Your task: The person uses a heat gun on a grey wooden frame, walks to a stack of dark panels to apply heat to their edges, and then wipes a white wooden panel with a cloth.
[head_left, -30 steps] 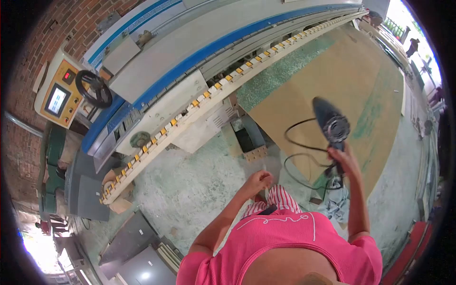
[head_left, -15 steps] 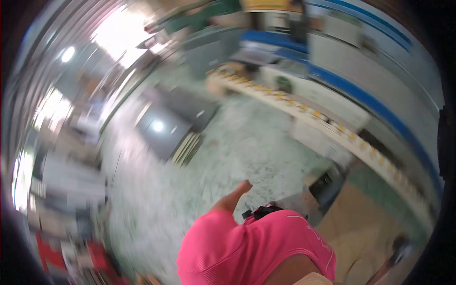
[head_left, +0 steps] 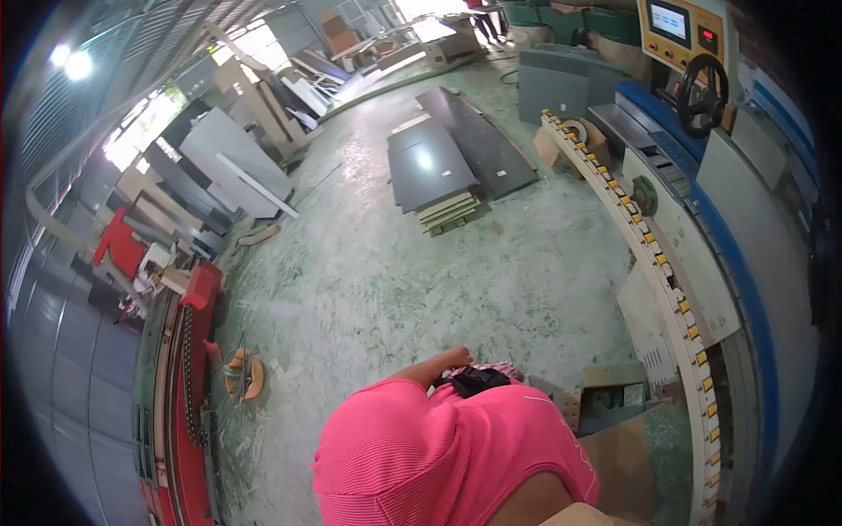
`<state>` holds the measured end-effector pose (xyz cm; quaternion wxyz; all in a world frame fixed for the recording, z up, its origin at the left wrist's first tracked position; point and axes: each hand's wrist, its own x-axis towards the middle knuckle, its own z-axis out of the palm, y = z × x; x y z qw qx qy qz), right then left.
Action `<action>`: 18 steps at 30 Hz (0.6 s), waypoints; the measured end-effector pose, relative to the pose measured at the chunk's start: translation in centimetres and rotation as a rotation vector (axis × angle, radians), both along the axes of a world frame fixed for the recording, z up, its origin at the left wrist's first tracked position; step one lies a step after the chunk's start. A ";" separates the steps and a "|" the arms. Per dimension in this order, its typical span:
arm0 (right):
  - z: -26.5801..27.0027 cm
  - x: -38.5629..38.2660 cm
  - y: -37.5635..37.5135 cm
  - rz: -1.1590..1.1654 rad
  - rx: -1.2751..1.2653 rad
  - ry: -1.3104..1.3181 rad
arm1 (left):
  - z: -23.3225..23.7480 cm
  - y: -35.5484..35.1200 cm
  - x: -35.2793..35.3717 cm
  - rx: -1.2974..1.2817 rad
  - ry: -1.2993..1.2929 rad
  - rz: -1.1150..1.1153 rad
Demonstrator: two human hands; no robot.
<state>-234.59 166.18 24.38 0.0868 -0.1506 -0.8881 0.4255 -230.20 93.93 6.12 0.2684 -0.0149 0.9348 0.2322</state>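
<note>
Black object (head_left: pixel 478 380) at waist of pink shirt (head_left: pixel 421 456), just beside left hand (head_left: pixel 452 358); clench of fingers impossible to tell.

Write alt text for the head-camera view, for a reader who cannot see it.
A person in a pink shirt stands on a workshop floor, left hand at the waist. A long blue-striped machine lines the right; grey boards lie stacked ahead.

Bright daylight floods in from the open doorway (head_left: pixel 438 17) and left wall gaps, a ceiling lamp (head_left: pixel 72 61) flares, grey panels (head_left: pixel 430 162) glare, the left hand (head_left: pixel 452 357) looks sharp, and fisheye bending and black vignette warp the edges.
</note>
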 end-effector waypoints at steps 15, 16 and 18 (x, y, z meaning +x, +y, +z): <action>-13.0 10.7 -1.7 0.058 -0.066 -0.268 | 7.4 0.7 6.2 -0.124 -0.075 0.095; -13.5 11.4 -2.2 0.060 -0.065 -0.287 | 7.9 0.8 6.9 -0.100 -0.020 0.140; -14.5 12.7 -2.9 0.060 -0.061 -0.319 | 8.8 1.1 7.4 -0.106 0.019 0.184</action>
